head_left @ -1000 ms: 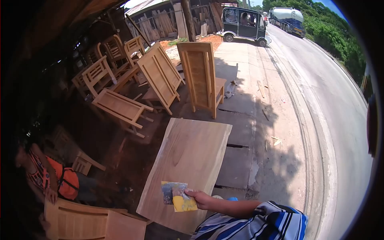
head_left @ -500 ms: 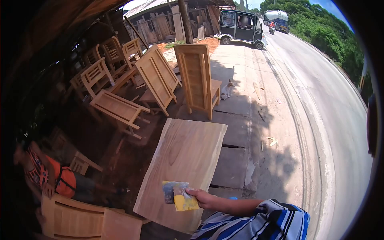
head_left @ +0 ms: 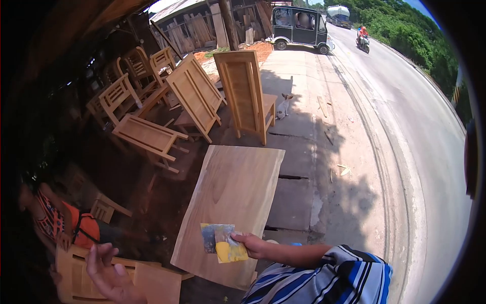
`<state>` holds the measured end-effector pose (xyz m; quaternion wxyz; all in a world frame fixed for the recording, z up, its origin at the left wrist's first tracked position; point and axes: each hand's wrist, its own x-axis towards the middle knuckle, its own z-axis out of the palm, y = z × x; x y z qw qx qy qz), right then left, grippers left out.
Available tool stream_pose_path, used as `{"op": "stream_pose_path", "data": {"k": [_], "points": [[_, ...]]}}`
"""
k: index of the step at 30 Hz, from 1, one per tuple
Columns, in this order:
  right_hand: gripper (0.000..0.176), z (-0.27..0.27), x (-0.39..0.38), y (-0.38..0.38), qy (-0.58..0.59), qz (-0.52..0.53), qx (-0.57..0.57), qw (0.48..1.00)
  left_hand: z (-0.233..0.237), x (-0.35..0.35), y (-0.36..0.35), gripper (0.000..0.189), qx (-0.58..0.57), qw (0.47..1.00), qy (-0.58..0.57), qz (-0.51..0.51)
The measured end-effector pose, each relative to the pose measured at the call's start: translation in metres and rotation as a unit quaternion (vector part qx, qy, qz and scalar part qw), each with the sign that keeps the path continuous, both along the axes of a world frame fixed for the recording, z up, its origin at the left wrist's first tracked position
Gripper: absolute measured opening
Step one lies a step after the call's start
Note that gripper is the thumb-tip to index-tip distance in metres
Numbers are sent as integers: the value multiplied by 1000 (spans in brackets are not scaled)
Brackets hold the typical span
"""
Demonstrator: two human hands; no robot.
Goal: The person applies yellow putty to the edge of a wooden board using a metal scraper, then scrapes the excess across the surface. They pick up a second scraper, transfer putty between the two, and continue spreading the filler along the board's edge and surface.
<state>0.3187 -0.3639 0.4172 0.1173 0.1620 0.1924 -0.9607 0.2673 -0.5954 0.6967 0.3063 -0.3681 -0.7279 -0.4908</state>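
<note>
My right hand is closed on a flat scraper that has a dark, stained blade and a patch of yellow on its near part. It is held above the lower part of a pale wooden slab with wavy edges. At the lower left my left hand is raised with its fingers apart and curved, nothing in them. Behind it lies a wooden chair back with recessed panels.
A person in orange stands at the left by the panelled piece. Wooden chairs stand beyond the slab. A dog sits beside them. A dark vehicle and a motorcycle are on the road side.
My left hand has come into view at the lower left. My right hand has shifted slightly left and up with the scraper. The motorcycle is nearer.
</note>
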Motion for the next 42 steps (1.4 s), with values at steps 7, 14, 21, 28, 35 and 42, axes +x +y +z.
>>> {"op": "stream_pose_path", "data": {"k": [7, 14, 21, 28, 35, 42], "points": [[31, -18, -1, -5, -11, -15, -1, 1000, -269, 8, -27, 39, 246, 756, -592, -130], [31, -18, -6, -25, -15, 47, 25, 998, -323, 70, 10, 53, 486, 498, -561, -448], [32, -9, -11, -56, 6, 120, 32, 992, -288, 78, -10, 54, 471, 640, -561, -234], [31, -10, -4, -65, 19, 137, 37, 990, -262, 78, 2, 53, 399, 687, -595, -124], [29, -16, 0, -64, 18, 128, 36, 991, -279, 65, 10, 43, 413, 664, -619, -74], [29, -19, -2, -63, 20, 127, 34, 991, -314, 47, 7, 47, 420, 675, -587, -154]]}}
